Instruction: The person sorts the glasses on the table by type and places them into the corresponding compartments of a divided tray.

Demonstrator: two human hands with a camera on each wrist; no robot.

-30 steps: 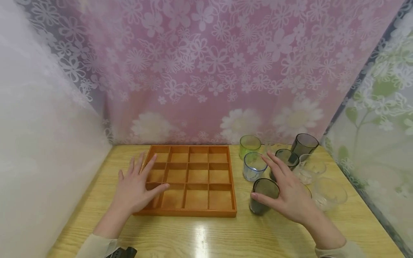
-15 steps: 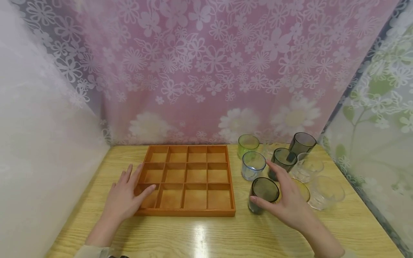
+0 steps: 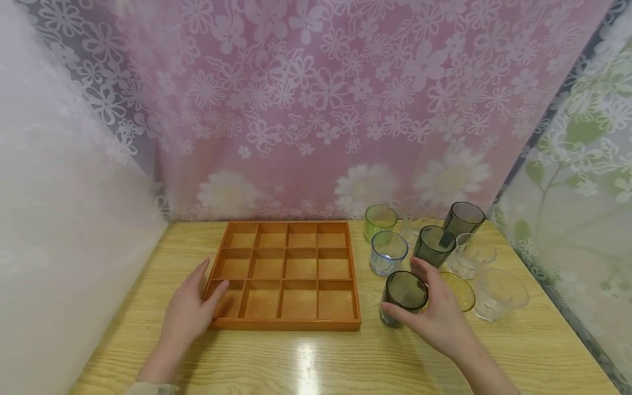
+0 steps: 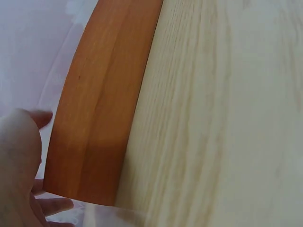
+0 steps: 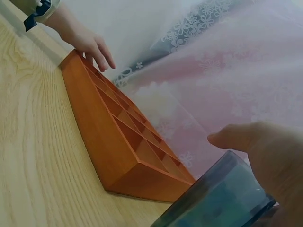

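Observation:
An orange-brown wooden tray [image 3: 286,325] divided into several compartments lies on the table. My left hand [image 3: 185,312] is at its front-left corner, thumb over a compartment and fingers outside the side wall; whether it touches is unclear. My right hand [image 3: 441,318] is around a smoky dark glass [image 3: 406,288] right of the tray, thumb on the near side, fingers on the far right side. In the right wrist view the thumb [image 5: 232,137] is apart from the glass [image 5: 222,189]. The other fingers are mostly hidden there.
Close behind the dark glass stand a blue-rimmed glass [image 3: 388,255], a green glass [image 3: 380,222] and another dark glass [image 3: 434,244]. Farther right are a tall dark glass [image 3: 464,218], a yellow glass [image 3: 459,291] and clear glasses [image 3: 501,296]. Floral curtains [image 3: 316,109] border the table.
My right hand has drawn in around the near dark glass, its fingers coming closer to the rim. My left hand has moved back from over the tray to its left edge.

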